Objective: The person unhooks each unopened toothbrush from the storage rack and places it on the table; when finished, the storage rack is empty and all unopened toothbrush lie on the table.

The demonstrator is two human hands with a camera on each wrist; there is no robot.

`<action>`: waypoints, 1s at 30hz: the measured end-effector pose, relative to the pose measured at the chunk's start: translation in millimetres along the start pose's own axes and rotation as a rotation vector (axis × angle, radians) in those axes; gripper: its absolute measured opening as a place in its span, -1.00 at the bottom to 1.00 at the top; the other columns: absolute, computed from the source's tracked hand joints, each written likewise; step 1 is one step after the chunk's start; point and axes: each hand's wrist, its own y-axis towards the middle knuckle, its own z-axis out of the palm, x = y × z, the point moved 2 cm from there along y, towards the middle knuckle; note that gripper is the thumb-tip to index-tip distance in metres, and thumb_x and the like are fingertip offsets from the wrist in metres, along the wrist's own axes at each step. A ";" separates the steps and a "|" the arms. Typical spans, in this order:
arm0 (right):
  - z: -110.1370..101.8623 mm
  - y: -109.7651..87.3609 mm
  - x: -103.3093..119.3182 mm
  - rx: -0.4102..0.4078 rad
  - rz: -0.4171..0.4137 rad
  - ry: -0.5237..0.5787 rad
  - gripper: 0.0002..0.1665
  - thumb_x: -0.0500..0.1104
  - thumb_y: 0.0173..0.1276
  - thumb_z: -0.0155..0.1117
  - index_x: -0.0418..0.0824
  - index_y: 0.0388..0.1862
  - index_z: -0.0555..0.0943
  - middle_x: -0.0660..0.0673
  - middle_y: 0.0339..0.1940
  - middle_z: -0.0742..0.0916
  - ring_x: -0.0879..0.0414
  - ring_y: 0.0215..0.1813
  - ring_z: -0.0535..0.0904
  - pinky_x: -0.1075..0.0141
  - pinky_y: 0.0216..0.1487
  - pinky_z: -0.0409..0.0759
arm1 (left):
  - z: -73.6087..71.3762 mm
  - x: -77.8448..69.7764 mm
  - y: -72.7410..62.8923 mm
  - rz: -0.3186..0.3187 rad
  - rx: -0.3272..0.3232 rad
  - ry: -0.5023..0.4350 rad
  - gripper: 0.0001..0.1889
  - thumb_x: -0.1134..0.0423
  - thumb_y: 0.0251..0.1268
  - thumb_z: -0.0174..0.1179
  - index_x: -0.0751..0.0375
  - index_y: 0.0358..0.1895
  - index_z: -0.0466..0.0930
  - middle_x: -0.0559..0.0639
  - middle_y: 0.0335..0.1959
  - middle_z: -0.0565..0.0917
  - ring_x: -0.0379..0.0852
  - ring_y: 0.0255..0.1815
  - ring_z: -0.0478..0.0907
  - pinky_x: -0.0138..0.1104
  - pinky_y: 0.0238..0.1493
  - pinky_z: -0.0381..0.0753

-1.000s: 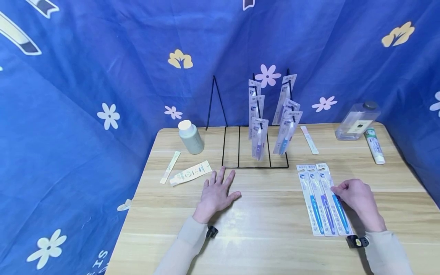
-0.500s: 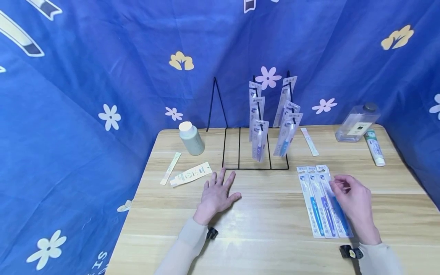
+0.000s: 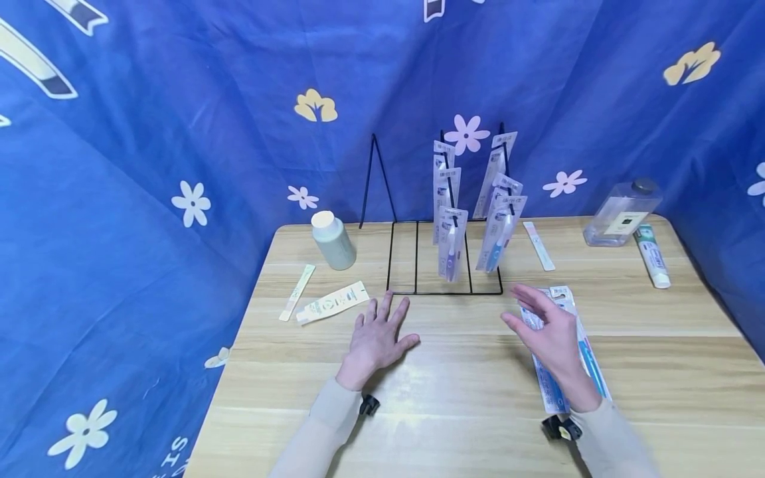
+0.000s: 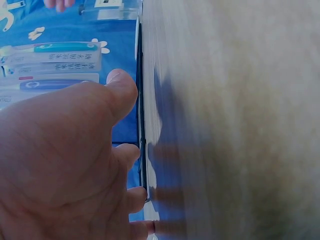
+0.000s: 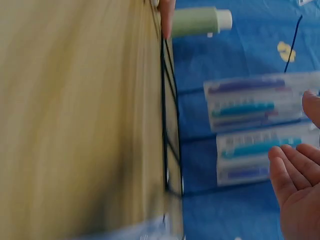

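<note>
My left hand (image 3: 376,342) lies spread on the wooden table, fingertips by the front bar of a black wire rack (image 3: 445,293). My right hand (image 3: 552,335) is raised above several packaged toothbrushes (image 3: 590,362), thumb and fingers apart and nothing between them. It hides much of those packs, which lie side by side; a blue handle shows at the right one. On the rack's prongs hang two rows of packaged toothbrushes (image 3: 451,255), also plain in the right wrist view behind the right hand (image 5: 300,200). The left wrist view shows the left hand (image 4: 60,155) beside the rack.
Left of the rack are a grey-green bottle (image 3: 335,245), a flat tube (image 3: 333,303) and a thin sachet (image 3: 297,292). To its right lie another sachet (image 3: 538,245), a clear bottle (image 3: 618,216) and a toothpaste tube (image 3: 652,257). A blue patterned cloth (image 3: 239,133) hangs behind the table.
My right hand has left the rightmost toothbrush pack, moving left across the row, and its pinched fingers have spread. The left hand has stayed in place.
</note>
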 end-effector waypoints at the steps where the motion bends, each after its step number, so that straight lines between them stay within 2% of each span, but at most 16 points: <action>1: 5.4 2.8 1.9 0.006 -0.007 0.001 -0.31 -0.43 0.03 0.61 -0.26 0.21 0.65 -0.30 0.08 0.79 0.49 0.10 0.67 0.56 0.15 0.60 | 0.0 0.0 -0.1 -0.001 0.000 -0.001 -0.13 -0.48 0.38 -0.10 -0.30 0.66 -0.11 0.04 0.72 -0.12 0.33 0.67 -0.04 0.29 0.53 0.16; 6: 31.7 19.0 11.5 0.017 -0.010 0.055 -0.33 -0.42 0.08 0.58 -0.28 0.23 0.64 -0.31 0.12 0.77 0.51 0.11 0.65 0.53 0.20 0.59 | -0.5 0.0 -0.9 -0.005 0.001 -0.002 -0.13 -0.49 0.38 -0.10 -0.30 0.66 -0.10 0.03 0.72 -0.12 0.33 0.67 -0.04 0.29 0.53 0.16; 8: 41.8 24.9 14.0 0.016 0.005 0.061 -0.35 -0.39 0.11 0.58 -0.28 0.23 0.64 -0.29 0.12 0.77 0.38 0.10 0.70 0.48 0.20 0.61 | -0.6 -0.1 -1.2 -0.007 0.002 -0.001 -0.12 -0.49 0.38 -0.10 -0.30 0.66 -0.10 0.03 0.72 -0.12 0.33 0.67 -0.05 0.29 0.53 0.16; 13: 62.6 36.2 17.1 0.036 0.051 0.024 -0.31 -0.26 0.15 0.59 -0.25 0.29 0.60 -0.25 0.20 0.74 -0.10 0.16 0.74 0.30 0.23 0.63 | -0.5 -0.5 -1.4 -0.007 0.003 -0.001 -0.12 -0.50 0.37 -0.11 -0.31 0.66 -0.09 0.03 0.72 -0.11 0.32 0.67 -0.04 0.29 0.53 0.17; 15: 69.1 39.5 18.4 0.040 0.066 0.013 -0.28 -0.23 0.16 0.59 -0.25 0.32 0.57 -0.26 0.23 0.73 -0.17 0.19 0.71 0.25 0.25 0.63 | -0.7 -0.8 -1.0 -0.004 0.003 -0.001 -0.12 -0.50 0.37 -0.11 -0.31 0.66 -0.09 0.03 0.72 -0.11 0.32 0.67 -0.04 0.29 0.53 0.17; 21: 86.9 49.8 21.0 0.012 0.065 0.021 -0.25 -0.27 0.15 0.59 -0.31 0.34 0.54 -0.33 0.26 0.69 -0.20 0.24 0.68 0.16 0.26 0.64 | -1.1 -0.6 0.0 0.002 -0.002 -0.008 -0.12 -0.49 0.37 -0.10 -0.29 0.66 -0.10 0.03 0.72 -0.12 0.34 0.67 -0.05 0.30 0.53 0.15; 25: 97.6 56.7 21.3 -0.027 0.042 0.023 -0.28 -0.30 0.16 0.57 -0.37 0.31 0.54 -0.39 0.21 0.70 -0.24 0.20 0.69 0.09 0.22 0.67 | -0.8 -0.3 -0.6 0.005 -0.006 -0.006 -0.12 -0.49 0.38 -0.09 -0.28 0.66 -0.09 0.04 0.72 -0.11 0.35 0.66 -0.03 0.30 0.53 0.16; 30: 106.5 65.0 21.3 -0.068 0.050 0.032 -0.41 -0.28 0.22 0.52 -0.33 0.23 0.58 -0.36 0.10 0.76 -0.21 0.09 0.75 0.04 0.17 0.71 | -1.2 0.0 -1.7 0.002 -0.007 -0.013 -0.13 -0.48 0.38 -0.07 -0.28 0.66 -0.07 0.04 0.72 -0.09 0.34 0.66 -0.02 0.29 0.53 0.17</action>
